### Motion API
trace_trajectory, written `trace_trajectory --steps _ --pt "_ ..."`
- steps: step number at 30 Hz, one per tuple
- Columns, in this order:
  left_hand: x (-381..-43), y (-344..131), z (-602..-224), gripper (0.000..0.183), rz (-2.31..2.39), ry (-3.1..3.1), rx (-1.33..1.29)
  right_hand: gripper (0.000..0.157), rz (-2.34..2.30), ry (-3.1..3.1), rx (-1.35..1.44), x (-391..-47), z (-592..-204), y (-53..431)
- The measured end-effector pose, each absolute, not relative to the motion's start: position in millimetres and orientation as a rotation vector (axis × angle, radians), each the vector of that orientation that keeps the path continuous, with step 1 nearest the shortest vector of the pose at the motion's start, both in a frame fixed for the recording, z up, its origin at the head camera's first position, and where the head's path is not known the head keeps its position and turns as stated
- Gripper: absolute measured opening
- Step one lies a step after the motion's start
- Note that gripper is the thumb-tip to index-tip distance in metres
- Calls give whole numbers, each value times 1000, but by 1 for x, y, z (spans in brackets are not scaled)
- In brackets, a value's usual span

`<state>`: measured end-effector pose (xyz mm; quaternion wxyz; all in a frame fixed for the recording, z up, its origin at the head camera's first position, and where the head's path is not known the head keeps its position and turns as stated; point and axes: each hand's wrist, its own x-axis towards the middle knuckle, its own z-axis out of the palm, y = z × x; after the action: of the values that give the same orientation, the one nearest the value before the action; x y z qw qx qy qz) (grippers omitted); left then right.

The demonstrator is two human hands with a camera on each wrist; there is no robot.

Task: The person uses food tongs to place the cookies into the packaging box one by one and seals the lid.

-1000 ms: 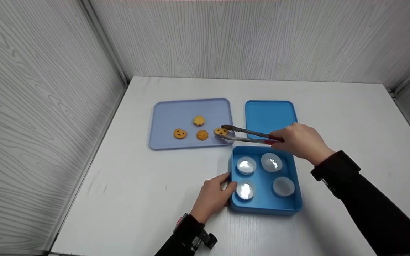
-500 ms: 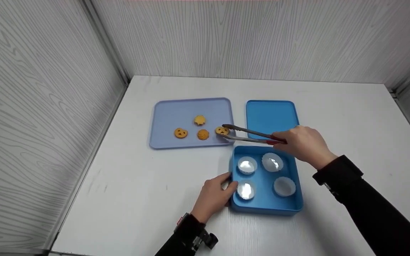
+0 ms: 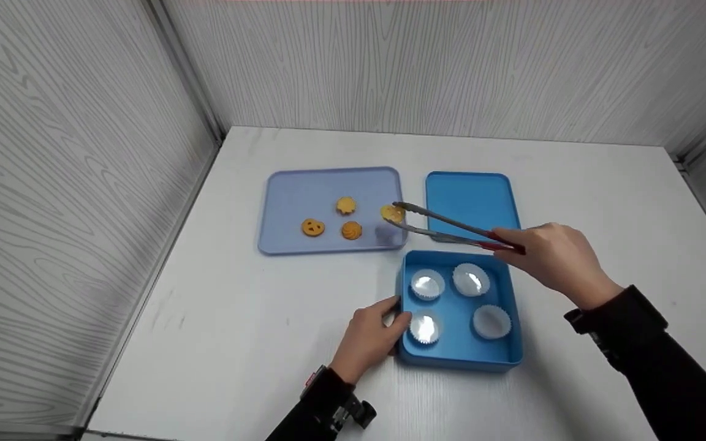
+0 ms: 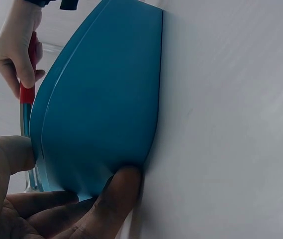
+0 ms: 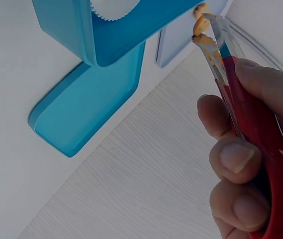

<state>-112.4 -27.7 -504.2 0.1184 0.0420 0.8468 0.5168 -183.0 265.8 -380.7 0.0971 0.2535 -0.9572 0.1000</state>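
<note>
My right hand [image 3: 558, 260] grips the red handles of metal tongs [image 3: 442, 217]. Between the tong tips is a round golden cookie [image 3: 392, 213], held above the right end of a lavender tray [image 3: 295, 190]. A pretzel-shaped cookie [image 3: 312, 227], a swirled cookie [image 3: 352, 230] and a scalloped cookie [image 3: 345, 205] lie on that tray. My left hand [image 3: 365, 340] holds the left wall of a blue box [image 3: 460, 362], thumb at the rim and fingers against the outside, as the left wrist view shows. Several white paper cups [image 3: 470, 280] sit inside the box.
Behind the box lies a flat blue lid [image 3: 472, 196], right of the tray. The white table [image 3: 218, 306] meets a grey wood-grain panel [image 3: 439, 67] at the back and another panel [image 3: 53, 184] on the left.
The tongs have lifted the rightmost cookie off the tray, and my right hand has moved right and slightly toward me. My left hand stays on the box.
</note>
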Motion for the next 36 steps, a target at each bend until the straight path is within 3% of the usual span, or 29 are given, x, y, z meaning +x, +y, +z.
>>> trace_trajectory --steps 16,19,24,28,36 --pt "-111 -28 -503 56 1511 2466 121 51 154 -2658 738 -119 -363 333" --pt "-111 -28 -504 55 1509 2474 123 41 127 -2645 739 -109 -360 345" --pt "-111 -27 -505 55 1504 2491 134 79 165 -2554 749 -94 -358 362" --pt "-112 -27 -506 54 1501 2499 134 69 218 -2499 787 -86 -357 372" --pt "-113 -27 -506 54 1507 2495 140 75 192 -2565 784 -78 -360 375"
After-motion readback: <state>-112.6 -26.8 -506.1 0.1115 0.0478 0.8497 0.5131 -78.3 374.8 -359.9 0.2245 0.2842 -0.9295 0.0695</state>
